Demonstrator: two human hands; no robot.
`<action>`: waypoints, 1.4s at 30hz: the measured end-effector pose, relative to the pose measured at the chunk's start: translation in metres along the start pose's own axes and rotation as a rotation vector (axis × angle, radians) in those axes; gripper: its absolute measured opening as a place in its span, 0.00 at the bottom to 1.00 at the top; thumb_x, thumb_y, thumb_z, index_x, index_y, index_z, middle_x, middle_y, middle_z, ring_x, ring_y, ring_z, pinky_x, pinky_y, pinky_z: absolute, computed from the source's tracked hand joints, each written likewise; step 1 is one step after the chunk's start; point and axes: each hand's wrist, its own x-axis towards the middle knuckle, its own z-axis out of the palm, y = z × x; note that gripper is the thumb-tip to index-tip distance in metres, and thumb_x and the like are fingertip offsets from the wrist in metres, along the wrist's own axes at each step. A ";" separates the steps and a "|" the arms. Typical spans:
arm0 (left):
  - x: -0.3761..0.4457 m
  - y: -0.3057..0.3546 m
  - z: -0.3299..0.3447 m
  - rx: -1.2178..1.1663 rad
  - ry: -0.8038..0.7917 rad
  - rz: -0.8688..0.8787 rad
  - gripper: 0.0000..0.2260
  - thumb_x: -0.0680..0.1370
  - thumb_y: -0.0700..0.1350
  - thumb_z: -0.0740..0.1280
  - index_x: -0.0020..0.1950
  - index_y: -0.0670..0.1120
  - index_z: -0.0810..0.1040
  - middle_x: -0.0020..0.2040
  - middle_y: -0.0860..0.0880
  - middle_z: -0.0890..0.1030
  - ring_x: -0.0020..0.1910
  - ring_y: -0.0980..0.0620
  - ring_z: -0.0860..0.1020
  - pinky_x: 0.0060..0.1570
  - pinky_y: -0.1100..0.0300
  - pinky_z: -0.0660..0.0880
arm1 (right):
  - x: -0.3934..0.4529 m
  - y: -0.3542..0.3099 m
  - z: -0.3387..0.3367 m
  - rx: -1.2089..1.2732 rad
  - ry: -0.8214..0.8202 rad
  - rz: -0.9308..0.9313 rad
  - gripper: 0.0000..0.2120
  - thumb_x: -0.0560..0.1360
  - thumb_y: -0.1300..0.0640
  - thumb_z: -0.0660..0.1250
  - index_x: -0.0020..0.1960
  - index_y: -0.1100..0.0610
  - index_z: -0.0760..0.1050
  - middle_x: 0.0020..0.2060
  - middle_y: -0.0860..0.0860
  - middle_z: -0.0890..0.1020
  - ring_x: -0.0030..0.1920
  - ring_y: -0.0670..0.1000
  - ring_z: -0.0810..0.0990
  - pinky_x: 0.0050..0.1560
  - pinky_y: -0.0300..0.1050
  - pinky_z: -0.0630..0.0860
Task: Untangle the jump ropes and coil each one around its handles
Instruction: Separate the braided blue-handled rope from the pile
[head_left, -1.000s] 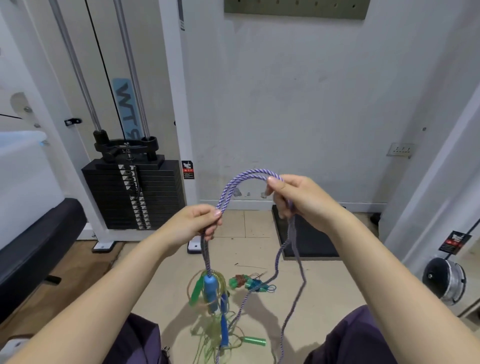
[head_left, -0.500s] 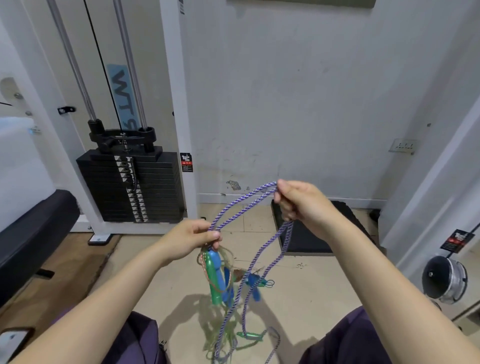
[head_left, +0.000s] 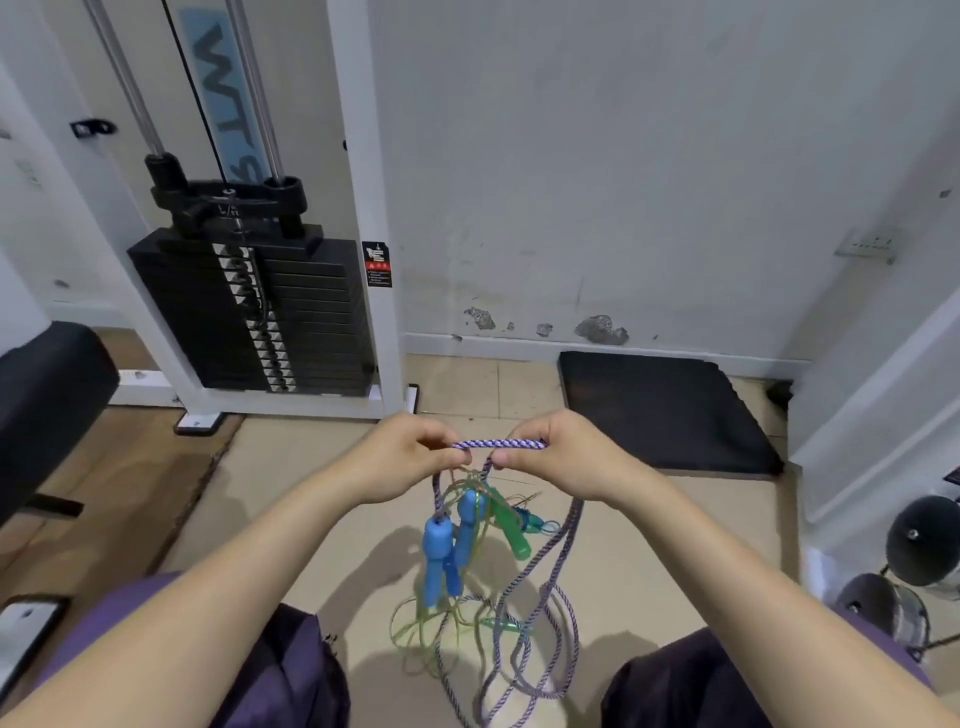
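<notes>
Pale floor tiles (head_left: 322, 499) fill the lower middle of the frame below a scuffed white wall (head_left: 597, 182). At upper left stands a black weight stack (head_left: 249, 312) inside a white machine frame, with a dark padded bench (head_left: 47, 395) at the left edge. Just left of centre, the left hand (head_left: 410, 457) has its fingers curled tight round one end of a short, level stretch of purple braided rope (head_left: 498, 444). Under the hands hang two blue handles (head_left: 441, 545), touching each other, with a green handle (head_left: 511, 525) just to their right, tangled in thin clear-green cord (head_left: 415, 631). The right hand (head_left: 561, 457) pinches the stretch's other end; more purple rope loops down to the floor. A black mat (head_left: 660, 410) lies at right, against the wall.
</notes>
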 end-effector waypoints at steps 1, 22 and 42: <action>0.002 -0.004 -0.001 0.071 0.011 -0.001 0.04 0.78 0.43 0.71 0.44 0.45 0.83 0.36 0.45 0.83 0.33 0.57 0.75 0.39 0.59 0.72 | 0.004 0.004 0.002 -0.047 0.013 0.002 0.11 0.73 0.47 0.73 0.36 0.53 0.82 0.22 0.43 0.71 0.28 0.44 0.66 0.33 0.43 0.63; 0.013 -0.001 -0.001 -0.535 0.316 0.008 0.04 0.77 0.35 0.68 0.49 0.37 0.82 0.42 0.39 0.84 0.40 0.48 0.84 0.45 0.59 0.82 | 0.013 0.012 0.005 0.131 0.058 0.012 0.03 0.72 0.57 0.75 0.41 0.55 0.83 0.34 0.54 0.82 0.35 0.49 0.72 0.37 0.43 0.68; -0.001 0.009 0.012 -0.215 -0.005 -0.031 0.05 0.73 0.38 0.75 0.43 0.37 0.85 0.30 0.48 0.83 0.30 0.60 0.77 0.34 0.70 0.71 | 0.005 -0.004 0.013 0.457 -0.010 -0.017 0.10 0.72 0.59 0.74 0.52 0.56 0.79 0.24 0.53 0.78 0.22 0.47 0.63 0.24 0.38 0.58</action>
